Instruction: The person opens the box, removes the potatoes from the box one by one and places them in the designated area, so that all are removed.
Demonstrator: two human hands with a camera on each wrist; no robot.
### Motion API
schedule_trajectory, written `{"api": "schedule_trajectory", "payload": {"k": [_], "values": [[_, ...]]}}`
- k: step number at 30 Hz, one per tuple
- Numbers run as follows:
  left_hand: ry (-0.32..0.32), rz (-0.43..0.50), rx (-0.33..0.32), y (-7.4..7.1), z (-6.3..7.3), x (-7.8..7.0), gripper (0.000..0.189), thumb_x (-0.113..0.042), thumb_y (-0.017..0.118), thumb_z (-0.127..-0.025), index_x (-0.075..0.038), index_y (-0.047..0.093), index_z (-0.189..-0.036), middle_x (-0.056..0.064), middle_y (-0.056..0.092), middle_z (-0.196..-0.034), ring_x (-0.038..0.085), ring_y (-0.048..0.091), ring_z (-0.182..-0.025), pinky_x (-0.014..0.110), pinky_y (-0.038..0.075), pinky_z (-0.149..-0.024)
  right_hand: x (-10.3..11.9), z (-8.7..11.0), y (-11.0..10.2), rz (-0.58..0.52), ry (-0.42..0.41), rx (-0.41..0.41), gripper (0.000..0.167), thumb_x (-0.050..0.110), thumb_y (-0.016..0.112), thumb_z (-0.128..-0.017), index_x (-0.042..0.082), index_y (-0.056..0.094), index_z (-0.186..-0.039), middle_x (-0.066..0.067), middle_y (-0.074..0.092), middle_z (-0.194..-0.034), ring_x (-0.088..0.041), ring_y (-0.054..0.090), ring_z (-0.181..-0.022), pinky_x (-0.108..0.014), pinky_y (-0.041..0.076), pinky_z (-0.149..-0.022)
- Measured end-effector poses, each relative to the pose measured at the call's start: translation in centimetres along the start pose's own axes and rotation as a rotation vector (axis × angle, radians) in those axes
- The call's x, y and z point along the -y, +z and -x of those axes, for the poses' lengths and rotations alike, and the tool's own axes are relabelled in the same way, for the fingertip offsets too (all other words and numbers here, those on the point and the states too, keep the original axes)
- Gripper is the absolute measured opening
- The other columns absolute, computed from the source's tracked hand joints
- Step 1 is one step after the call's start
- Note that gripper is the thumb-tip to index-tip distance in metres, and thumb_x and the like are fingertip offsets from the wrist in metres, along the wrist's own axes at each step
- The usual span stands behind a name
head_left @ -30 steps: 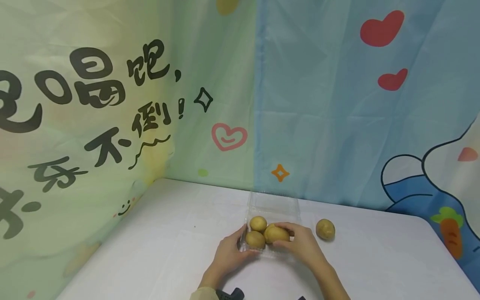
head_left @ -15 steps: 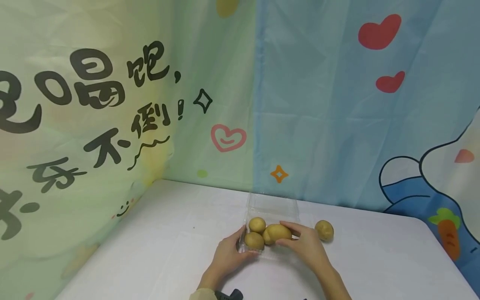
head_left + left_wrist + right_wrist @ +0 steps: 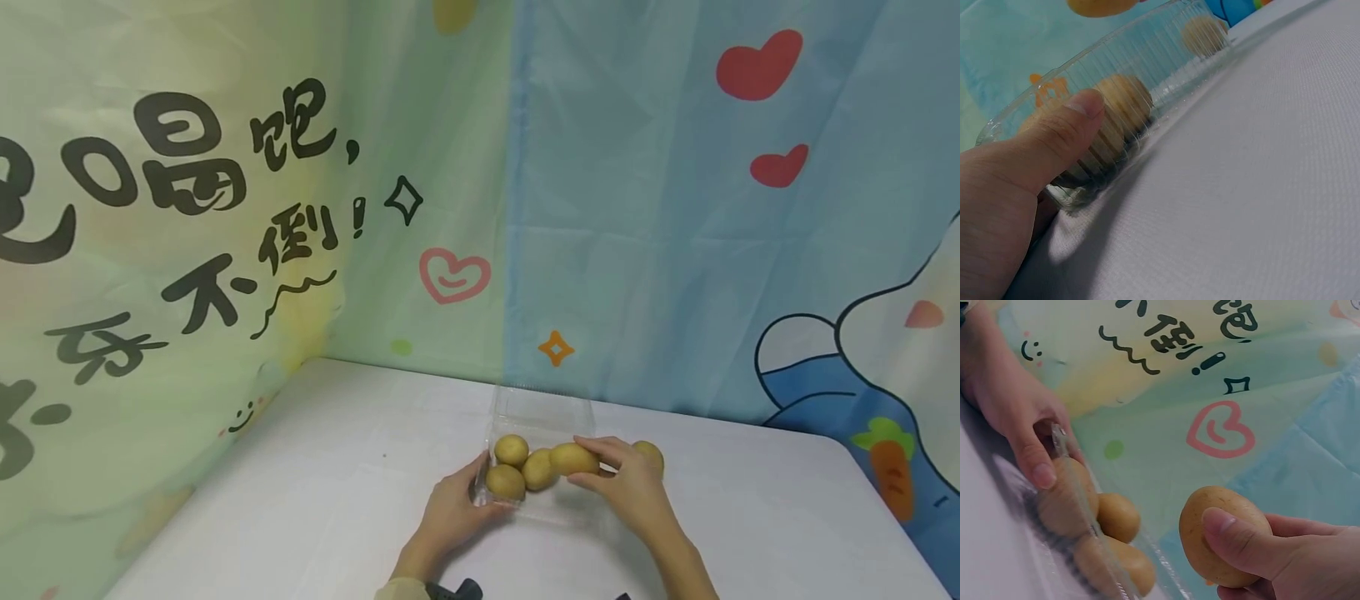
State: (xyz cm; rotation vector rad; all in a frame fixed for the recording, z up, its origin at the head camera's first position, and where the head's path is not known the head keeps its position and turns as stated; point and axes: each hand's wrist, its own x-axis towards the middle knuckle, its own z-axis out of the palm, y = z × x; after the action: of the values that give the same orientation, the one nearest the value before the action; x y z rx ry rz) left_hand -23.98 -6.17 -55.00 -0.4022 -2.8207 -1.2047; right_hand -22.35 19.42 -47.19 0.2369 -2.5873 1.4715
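My left hand (image 3: 453, 510) grips the left end of a clear plastic clamshell box (image 3: 1169, 47), thumb along the near wall in the left wrist view. Inside, at that end, sit three potatoes: one at the back (image 3: 512, 450), one in front (image 3: 506, 482) and one to the right (image 3: 538, 470). Between thumb and fingers, my right hand (image 3: 637, 492) pinches another potato (image 3: 1194, 519), raised above the box's right part. The left wrist view shows this potato (image 3: 1100, 5) higher than the box's rim. The box's lid (image 3: 543, 408) lies folded back, open, behind it.
One more potato (image 3: 651, 455) rests on the white table (image 3: 322, 475) right of the box, partly hidden behind my right hand. A printed fabric backdrop (image 3: 645, 250) rises directly behind the table, and another stretch of it runs along the left side.
My right hand has lifted its potato and shifted right, away from the potatoes in the box. My left hand keeps its grip on the box's left end.
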Motion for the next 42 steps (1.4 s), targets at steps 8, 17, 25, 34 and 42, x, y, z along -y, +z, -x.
{"api": "schedule_trajectory", "payload": {"k": [8, 17, 25, 34, 42], "values": [[-0.024, 0.004, 0.011, -0.1, 0.3, 0.2, 0.096, -0.066, 0.069, -0.070, -0.010, 0.041, -0.144, 0.011, 0.053, -0.140, 0.031, 0.054, -0.125, 0.046, 0.045, -0.104, 0.1, 0.4, -1.2, 0.021, -0.013, -0.049, 0.053, 0.018, 0.085, -0.067, 0.009, 0.068, -0.117, -0.006, 0.069, -0.112, -0.023, 0.062, -0.102, -0.018, 0.057, -0.080], [-0.007, 0.004, -0.002, 0.1, 0.2, 0.7, 0.096, -0.067, 0.068, -0.070, -0.011, 0.042, -0.143, 0.010, 0.053, -0.140, 0.030, 0.054, -0.125, 0.045, 0.046, -0.104, -0.3, 0.6, -2.9, 0.063, 0.048, -0.045, 0.056, 0.024, 0.083, -0.071, 0.011, 0.064, -0.122, -0.010, 0.065, -0.123, -0.026, 0.064, -0.111, -0.020, 0.057, -0.081], [-0.014, -0.014, -0.006, 0.0, 0.0, 0.9, 0.097, -0.068, 0.068, -0.070, -0.011, 0.041, -0.144, 0.010, 0.052, -0.140, 0.030, 0.054, -0.125, 0.046, 0.046, -0.104, -1.2, 0.3, -4.0, 0.081, 0.095, -0.060, 0.055, 0.026, 0.081, -0.073, 0.011, 0.063, -0.123, -0.011, 0.063, -0.124, -0.028, 0.062, -0.113, -0.020, 0.057, -0.083], [-0.008, -0.002, 0.002, 0.1, -0.1, 0.7, 0.098, -0.069, 0.067, -0.069, -0.011, 0.041, -0.144, 0.009, 0.051, -0.141, 0.029, 0.053, -0.126, 0.046, 0.045, -0.105, -2.2, 0.7, -6.6, 0.151, 0.145, -0.092, 0.062, 0.039, 0.079, -0.075, 0.011, 0.059, -0.126, -0.013, 0.058, -0.130, -0.032, 0.056, -0.119, -0.019, 0.056, -0.084], [0.009, -0.008, -0.006, 0.3, -0.2, 0.6, 0.097, -0.067, 0.068, -0.071, -0.010, 0.041, -0.144, 0.009, 0.052, -0.141, 0.029, 0.054, -0.125, 0.045, 0.046, -0.104, -3.7, 1.2, -8.5, 0.203, 0.134, -0.154, 0.060, 0.037, 0.079, -0.076, 0.011, 0.059, -0.126, -0.015, 0.059, -0.129, -0.035, 0.058, -0.117, -0.008, 0.053, -0.078]]}}
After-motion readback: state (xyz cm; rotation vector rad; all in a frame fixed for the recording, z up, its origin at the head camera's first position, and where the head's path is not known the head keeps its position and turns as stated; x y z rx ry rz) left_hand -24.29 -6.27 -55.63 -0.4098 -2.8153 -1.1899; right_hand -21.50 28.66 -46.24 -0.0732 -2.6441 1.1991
